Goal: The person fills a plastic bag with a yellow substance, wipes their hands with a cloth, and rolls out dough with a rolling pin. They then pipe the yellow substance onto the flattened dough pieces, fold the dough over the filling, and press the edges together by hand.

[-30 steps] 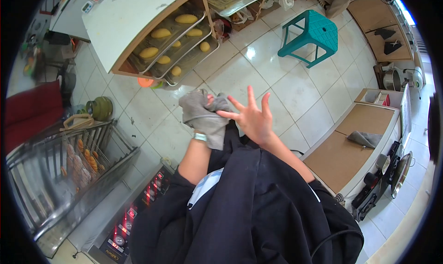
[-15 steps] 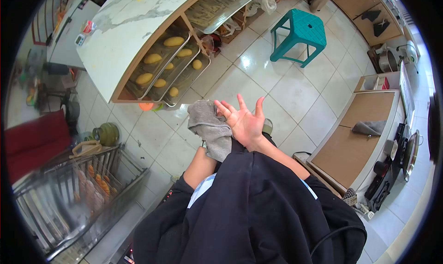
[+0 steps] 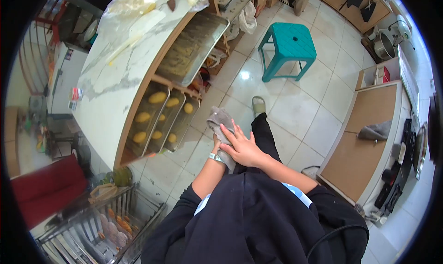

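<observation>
Touching grey cloth, right hand sits apart from counter edge.

room left over the floor beyond the right hand, way ahead partly blocked by the green stool, left side bounded by desk, trays and metal rack, right side by the cabinet

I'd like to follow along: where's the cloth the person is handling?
In the head view, the grey cloth is near the centre, under the right hand, beside the band on the left wrist.
</observation>
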Demonstrator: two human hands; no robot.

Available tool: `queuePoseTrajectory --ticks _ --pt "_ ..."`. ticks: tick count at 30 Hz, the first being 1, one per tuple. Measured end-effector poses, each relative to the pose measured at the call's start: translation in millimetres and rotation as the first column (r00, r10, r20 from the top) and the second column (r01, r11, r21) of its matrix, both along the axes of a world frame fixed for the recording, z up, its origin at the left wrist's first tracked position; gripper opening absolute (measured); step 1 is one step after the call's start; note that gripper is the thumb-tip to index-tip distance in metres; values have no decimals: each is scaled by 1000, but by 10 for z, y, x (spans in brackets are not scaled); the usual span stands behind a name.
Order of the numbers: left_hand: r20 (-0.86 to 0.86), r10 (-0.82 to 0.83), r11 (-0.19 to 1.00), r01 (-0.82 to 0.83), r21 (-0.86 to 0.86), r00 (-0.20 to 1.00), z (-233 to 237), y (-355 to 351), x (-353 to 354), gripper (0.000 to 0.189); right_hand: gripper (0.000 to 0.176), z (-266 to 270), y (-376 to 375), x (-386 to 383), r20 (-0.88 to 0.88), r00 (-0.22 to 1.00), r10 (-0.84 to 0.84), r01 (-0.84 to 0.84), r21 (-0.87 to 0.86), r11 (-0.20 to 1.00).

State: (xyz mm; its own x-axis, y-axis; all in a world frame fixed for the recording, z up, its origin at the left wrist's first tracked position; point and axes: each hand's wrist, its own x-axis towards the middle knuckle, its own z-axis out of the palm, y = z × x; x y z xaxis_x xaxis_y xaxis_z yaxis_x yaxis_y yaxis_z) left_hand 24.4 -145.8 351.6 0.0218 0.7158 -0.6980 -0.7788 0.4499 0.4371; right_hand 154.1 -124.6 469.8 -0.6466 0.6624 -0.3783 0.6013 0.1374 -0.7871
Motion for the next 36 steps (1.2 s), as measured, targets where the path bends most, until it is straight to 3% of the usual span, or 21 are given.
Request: queuePoseTrajectory --ticks 2,3,5,6,8,9,11,13,17,20,22,24,26,27,29,30,31,32,33,34,36 --pt "0 -34 998 34 -53 999 90 447 70 37 68 -52 456 165 49 997 -57 60 -57 997" --pt "8 -42 996 43 -74 999 168 740 146 37 68 -117 698 215 -28 976 -218 210 -172 963" --pt "70 -26 993 34 -112 997 228 1271 307 38 68 -660 1214 340 -176 937 -301 284 -113 952" --pt "130 -5 987 25 -158 991 223 1481 373 40 68 -949 1427 414 -321 873 -367 364 -71 929" --pt "181 33 999 -40 35 983 196 1877 533 45 77 -1538 1883 581 -411 668 -620 609 -178 773" --pt "246 -8 1000 13 -17 969 364 2056 597 49 83 -1745 2121 658 -420 538 -731 708 -246 662" --pt "316 -80 993 101 -53 946 529 2308 687 55 84 -1993 2676 865 -155 507 -848 803 -273 530" --pt "256 -87 992 108 -69 963 448 2359 662 53 83 -2518 3233 983 18 557 -830 814 -211 542" --pt "203 53 976 -7 -220 978 280 2194 458 48 84 -2860 4424 660 261 766 -588 607 10 795" --pt "89 148 965 -124 -233 985 192 2033 262 44 88 -2801 5118 265 140 941 -309 322 -79 943" --pt "-75 148 963 -161 -215 986 382 2178 230 46 89 -2821 5293 37 -367 825 -429 444 -46 895" --pt "-231 139 961 -187 -202 963 516 2260 290 47 83 -2565 5075 44 -226 809 -542 441 -374 816" --pt "-776 -1 998 47 37 630 470 2484 451 52 58 -2671 4530 69 -46 734 -677 482 -667 568" --pt "-781 30 998 22 56 624 484 2610 522 52 53 -2668 4105 108 -109 634 -765 425 -778 463" --pt "-995 -98 919 387 -80 27 503 2809 694 58 68 -1731 3492 -53 76 630 -773 279 -951 134" --pt "-994 -98 924 375 -76 41 334 2860 812 58 75 -1438 3227 -104 195 591 -783 208 -974 -86" --pt "-998 -7 966 257 -22 -58 0 2794 963 59 75 -1577 2891 -116 223 598 -770 233 -967 -100" --pt "-983 69 989 144 44 -171 -123 2761 1029 60 72 -1980 2544 -150 -222 538 -813 -266 -960 87" --pt "-971 -219 841 486 -238 -97 105 2661 651 55 73 -2282 2368 -124 -592 265 -761 -683 -673 285" --pt "-970 -231 843 483 -238 -76 105 2601 553 55 73 -1849 2483 -64 -578 284 -765 -672 -689 272" --pt "-924 -349 841 383 -382 -156 50 2533 350 50 82 -1061 2994 -69 51 693 -719 -205 -942 -264"
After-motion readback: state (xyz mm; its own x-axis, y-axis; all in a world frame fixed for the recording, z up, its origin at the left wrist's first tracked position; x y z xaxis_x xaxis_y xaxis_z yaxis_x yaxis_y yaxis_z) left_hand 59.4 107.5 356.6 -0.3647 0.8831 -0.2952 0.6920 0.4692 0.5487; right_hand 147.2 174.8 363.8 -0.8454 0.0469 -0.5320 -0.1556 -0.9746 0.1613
